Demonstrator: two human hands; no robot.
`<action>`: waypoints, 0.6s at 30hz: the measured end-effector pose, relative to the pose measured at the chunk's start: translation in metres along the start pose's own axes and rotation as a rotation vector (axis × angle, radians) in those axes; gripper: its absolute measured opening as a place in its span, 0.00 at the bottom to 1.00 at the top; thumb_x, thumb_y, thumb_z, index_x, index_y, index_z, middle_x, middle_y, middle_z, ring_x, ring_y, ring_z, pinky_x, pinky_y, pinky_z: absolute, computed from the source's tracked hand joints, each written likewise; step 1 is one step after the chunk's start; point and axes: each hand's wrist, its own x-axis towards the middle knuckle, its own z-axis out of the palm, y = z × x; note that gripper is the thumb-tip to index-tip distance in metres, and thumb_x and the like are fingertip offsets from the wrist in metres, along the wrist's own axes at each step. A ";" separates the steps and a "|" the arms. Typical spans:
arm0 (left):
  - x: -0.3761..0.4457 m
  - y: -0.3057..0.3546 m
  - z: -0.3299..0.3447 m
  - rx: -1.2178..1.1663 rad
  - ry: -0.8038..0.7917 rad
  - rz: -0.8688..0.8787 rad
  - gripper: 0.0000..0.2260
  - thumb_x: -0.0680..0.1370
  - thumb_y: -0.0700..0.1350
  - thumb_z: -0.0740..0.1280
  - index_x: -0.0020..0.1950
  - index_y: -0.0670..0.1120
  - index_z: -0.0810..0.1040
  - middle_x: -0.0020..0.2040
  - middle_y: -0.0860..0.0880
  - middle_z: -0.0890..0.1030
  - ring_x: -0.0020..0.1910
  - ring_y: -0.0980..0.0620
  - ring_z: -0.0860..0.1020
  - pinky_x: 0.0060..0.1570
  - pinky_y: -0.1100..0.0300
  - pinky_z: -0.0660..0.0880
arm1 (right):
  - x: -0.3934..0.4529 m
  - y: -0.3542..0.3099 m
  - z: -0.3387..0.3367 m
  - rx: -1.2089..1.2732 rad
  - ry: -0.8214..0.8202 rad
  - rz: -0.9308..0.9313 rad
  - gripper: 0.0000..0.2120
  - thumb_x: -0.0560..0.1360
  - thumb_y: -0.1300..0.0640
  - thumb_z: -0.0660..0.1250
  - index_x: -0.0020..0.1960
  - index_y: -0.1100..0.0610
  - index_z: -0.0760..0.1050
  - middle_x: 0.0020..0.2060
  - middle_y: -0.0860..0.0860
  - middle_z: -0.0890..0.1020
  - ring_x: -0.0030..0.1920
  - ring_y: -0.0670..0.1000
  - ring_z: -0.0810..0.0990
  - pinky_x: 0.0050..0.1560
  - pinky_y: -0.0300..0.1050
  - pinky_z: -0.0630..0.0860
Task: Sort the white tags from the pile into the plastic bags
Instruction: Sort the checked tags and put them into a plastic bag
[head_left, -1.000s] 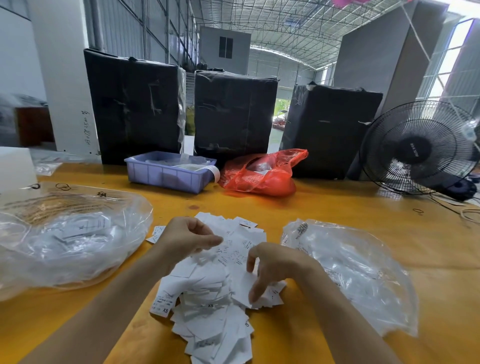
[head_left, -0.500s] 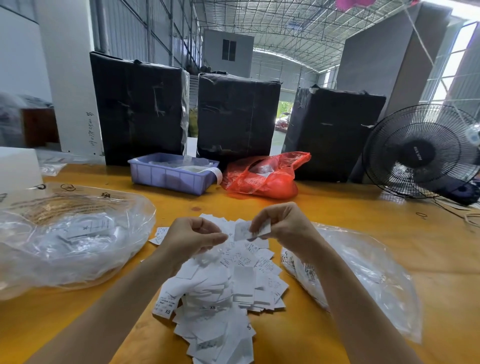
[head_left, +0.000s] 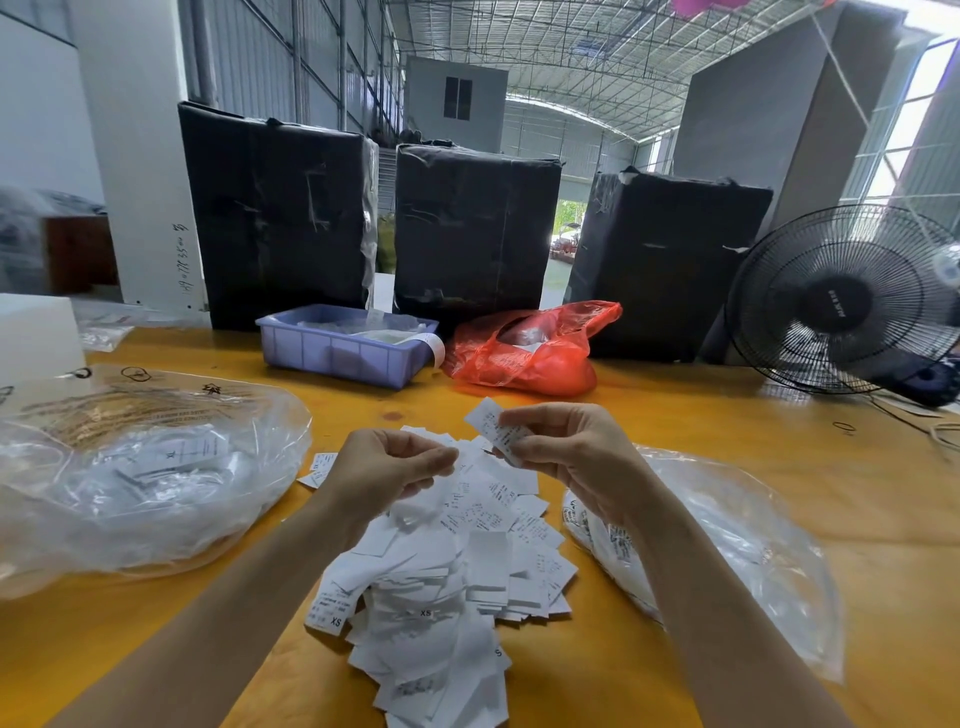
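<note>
A pile of white tags (head_left: 447, 587) lies on the yellow table (head_left: 779, 493) in front of me. My right hand (head_left: 566, 452) is raised above the pile and pinches a single printed white tag (head_left: 491, 423) between thumb and fingers. My left hand (head_left: 384, 465) hovers over the pile's far end with curled fingers holding some tags. A clear plastic bag (head_left: 140, 478) with tags inside lies to the left. Another clear plastic bag (head_left: 727, 551) with tags lies to the right, partly under my right forearm.
A lavender bin (head_left: 343, 348) and a red plastic bag (head_left: 530, 353) sit at the back of the table before three black wrapped boxes (head_left: 467, 234). A black fan (head_left: 841, 301) stands at the far right. A white box (head_left: 36, 332) is at the left edge.
My right hand went from pressing into the pile to lifting one tag up, and now holds it slightly higher and turned. My left hand stayed in place.
</note>
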 end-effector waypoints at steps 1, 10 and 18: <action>0.000 0.000 0.000 0.002 -0.007 -0.002 0.07 0.60 0.49 0.75 0.32 0.46 0.84 0.35 0.48 0.85 0.38 0.52 0.78 0.44 0.60 0.75 | 0.000 0.000 0.001 0.009 0.004 0.007 0.15 0.68 0.76 0.67 0.51 0.62 0.79 0.41 0.56 0.85 0.40 0.54 0.85 0.41 0.40 0.81; -0.003 0.003 0.005 0.043 -0.060 -0.016 0.09 0.60 0.49 0.74 0.35 0.45 0.84 0.37 0.47 0.85 0.38 0.53 0.79 0.45 0.59 0.76 | 0.002 0.000 0.013 -0.164 0.136 -0.009 0.07 0.72 0.66 0.69 0.41 0.56 0.81 0.37 0.51 0.84 0.40 0.51 0.78 0.40 0.40 0.73; -0.007 0.006 0.008 0.047 -0.075 -0.023 0.06 0.61 0.48 0.74 0.32 0.46 0.85 0.36 0.47 0.85 0.36 0.53 0.79 0.41 0.62 0.76 | 0.004 0.003 0.028 -0.147 0.159 -0.037 0.05 0.70 0.65 0.73 0.41 0.62 0.76 0.35 0.55 0.80 0.36 0.50 0.79 0.36 0.39 0.75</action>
